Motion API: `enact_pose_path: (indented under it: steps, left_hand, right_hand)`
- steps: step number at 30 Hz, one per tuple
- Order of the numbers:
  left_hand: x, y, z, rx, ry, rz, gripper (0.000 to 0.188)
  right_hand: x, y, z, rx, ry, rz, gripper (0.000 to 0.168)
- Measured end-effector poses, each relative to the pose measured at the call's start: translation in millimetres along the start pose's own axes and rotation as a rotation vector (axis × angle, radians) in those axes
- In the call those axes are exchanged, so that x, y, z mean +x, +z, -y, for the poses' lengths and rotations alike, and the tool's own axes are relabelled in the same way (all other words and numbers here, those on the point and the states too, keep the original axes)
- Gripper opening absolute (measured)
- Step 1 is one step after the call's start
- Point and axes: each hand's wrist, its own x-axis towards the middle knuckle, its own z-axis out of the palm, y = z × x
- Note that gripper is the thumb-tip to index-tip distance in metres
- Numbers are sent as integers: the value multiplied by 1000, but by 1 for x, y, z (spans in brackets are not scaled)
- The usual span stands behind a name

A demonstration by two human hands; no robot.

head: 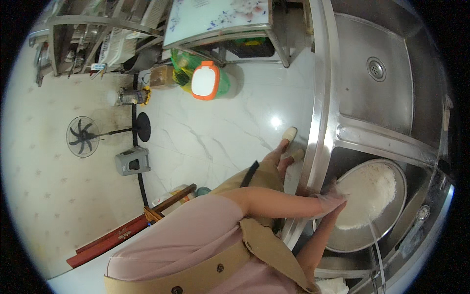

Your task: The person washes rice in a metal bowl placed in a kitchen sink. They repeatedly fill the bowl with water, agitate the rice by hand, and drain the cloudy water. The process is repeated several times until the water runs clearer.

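Note:
A wide metal basin [400, 220] stands in the near sink compartment. Heaped white grains [382, 183], which look like rice, lie in cloudy liquid inside it. My left hand [335, 194] is above the basin's near rim, blurred, with a clear plastic glove [325, 205] loose around hand and wrist. From below, my right hand [341, 208] meets it, fingertips pinching the glove's film. How the left fingers are set is hidden by blur and film. A thin pale line [376, 240] runs down into the basin; whether it is a water stream or a hose is unclear.
Beyond a steel divider [385, 141] lies a second sink compartment [374, 99] with a drain. Behind me on the tiled floor are an orange-lidded bin [205, 81], a standing fan [83, 136] and a grey step stool [133, 161]. A glass-topped table [220, 18] is off to my left.

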Motion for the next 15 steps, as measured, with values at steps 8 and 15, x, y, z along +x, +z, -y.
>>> enact_pose_path:
  steps: [8,15]
  left_hand:
    - [18,-23,-3,68,-25,194,88]
    - [20,-11,12,58,-34,282,92]
  right_hand:
    - [36,100,90,427,-421,-215,68]
    - [21,-45,112,-1045,-663,-783,55]
